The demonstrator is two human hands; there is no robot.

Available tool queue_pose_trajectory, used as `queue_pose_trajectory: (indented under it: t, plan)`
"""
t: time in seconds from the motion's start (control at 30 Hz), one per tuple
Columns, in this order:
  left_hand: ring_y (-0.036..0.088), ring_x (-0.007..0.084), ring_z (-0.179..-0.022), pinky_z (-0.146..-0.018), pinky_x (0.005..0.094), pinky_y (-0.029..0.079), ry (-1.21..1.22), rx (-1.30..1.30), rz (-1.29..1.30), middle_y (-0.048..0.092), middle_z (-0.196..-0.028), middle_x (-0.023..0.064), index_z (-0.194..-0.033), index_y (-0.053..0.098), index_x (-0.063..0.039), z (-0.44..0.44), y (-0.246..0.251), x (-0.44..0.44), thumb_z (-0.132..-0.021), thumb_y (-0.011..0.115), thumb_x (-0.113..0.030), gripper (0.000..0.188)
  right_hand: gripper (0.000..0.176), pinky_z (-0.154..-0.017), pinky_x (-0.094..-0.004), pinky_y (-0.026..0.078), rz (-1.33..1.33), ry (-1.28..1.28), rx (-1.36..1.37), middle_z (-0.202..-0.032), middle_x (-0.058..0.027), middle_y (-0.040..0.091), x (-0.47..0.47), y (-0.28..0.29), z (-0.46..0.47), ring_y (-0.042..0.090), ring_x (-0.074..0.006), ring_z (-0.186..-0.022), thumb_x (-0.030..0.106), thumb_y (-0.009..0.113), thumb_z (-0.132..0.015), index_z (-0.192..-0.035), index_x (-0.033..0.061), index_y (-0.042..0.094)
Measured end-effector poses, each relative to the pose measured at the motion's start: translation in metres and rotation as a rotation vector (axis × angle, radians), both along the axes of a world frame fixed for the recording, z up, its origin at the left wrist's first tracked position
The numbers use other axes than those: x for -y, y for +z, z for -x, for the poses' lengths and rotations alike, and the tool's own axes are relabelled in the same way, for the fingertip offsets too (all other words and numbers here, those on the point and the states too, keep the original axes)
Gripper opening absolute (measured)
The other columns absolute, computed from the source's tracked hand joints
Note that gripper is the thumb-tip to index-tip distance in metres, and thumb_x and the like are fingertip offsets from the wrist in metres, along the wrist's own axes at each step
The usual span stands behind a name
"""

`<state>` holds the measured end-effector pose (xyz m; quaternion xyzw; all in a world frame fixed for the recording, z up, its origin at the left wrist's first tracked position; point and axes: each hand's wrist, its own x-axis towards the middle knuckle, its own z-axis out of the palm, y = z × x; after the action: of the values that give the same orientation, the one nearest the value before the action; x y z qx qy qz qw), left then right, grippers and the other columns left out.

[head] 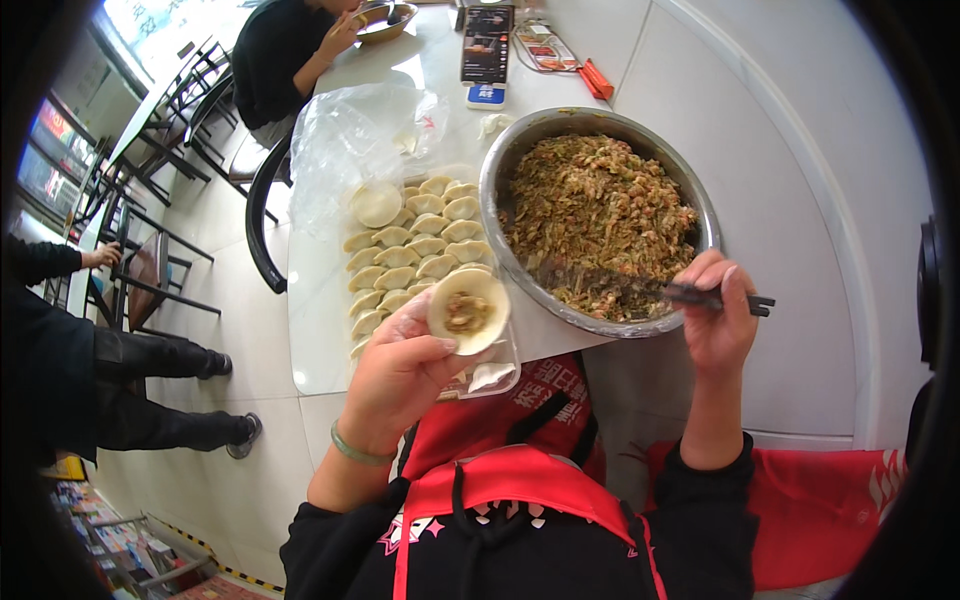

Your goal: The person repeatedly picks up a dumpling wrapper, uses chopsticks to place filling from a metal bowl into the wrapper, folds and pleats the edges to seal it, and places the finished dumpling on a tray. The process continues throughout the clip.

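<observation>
My left hand (409, 349) holds a round dumpling wrapper (489, 331) with a small heap of filling (466, 312) at its middle. Dark chopsticks (731, 301) are gripped in my right hand (716, 311), at the right rim of a large steel bowl (491, 202); their far ends reach over the chopped filling (600, 210) and look blurred. Rows of folded dumplings (426, 225) lie in a clear plastic tray (513, 369), partly hidden by my left hand. Round wrappers (376, 204) rest at the tray's back left, beside a clear plastic bag (337, 135).
A phone (487, 45) stands at the table's back, with a red packet (595, 79) to its right. A person (274, 64) sits at the back left near a brown bowl (386, 31). Another person (60, 360) stands at the left, by chairs. A wall borders the table's right side.
</observation>
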<state>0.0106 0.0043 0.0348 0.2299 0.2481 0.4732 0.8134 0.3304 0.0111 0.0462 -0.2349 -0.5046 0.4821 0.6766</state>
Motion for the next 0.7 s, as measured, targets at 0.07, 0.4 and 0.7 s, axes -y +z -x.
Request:
queue_pose_trajectory:
  t: [0.07,0.4,0.7]
  plan:
    - [0.052,0.0318,-0.126,-0.109,0.0463,0.043,0.069,-0.033,0.034,0.050,-0.135,0.0193,-0.138,0.039,0.007,0.003,-0.005,-0.005,-0.082,0.042,0.013,0.057,0.039,-0.076,-0.0355,0.058,0.037,-0.115,0.159,-0.095,-0.0198,0.061,-0.002,0.007,0.000,0.066,-0.0256,-0.080,0.025,0.042,-0.104,-0.095,-0.0070,0.062]
    - [0.051,0.0332,-0.127,-0.111,0.0440,0.040,0.155,0.034,0.106,0.051,-0.134,0.0214,-0.135,0.040,0.007,0.004,-0.041,-0.041,-0.081,0.043,0.015,0.055,0.013,-0.071,-0.0341,0.050,-0.126,-0.242,0.874,-0.093,-0.0150,0.062,-0.039,-0.002,0.043,0.064,-0.0269,-0.081,0.006,0.061,-0.091,-0.100,-0.0024,0.065]
    - [0.049,0.0357,-0.128,-0.114,0.0452,0.037,0.222,0.004,0.129,0.049,-0.135,0.0241,-0.135,0.039,0.010,-0.007,-0.043,-0.051,-0.082,0.041,0.015,0.053,0.010,-0.067,-0.0352,0.052,-0.293,-0.223,0.883,-0.092,-0.0159,0.062,-0.032,-0.004,0.056,0.064,-0.0306,-0.078,0.003,0.062,-0.089,-0.097,-0.0016,0.065]
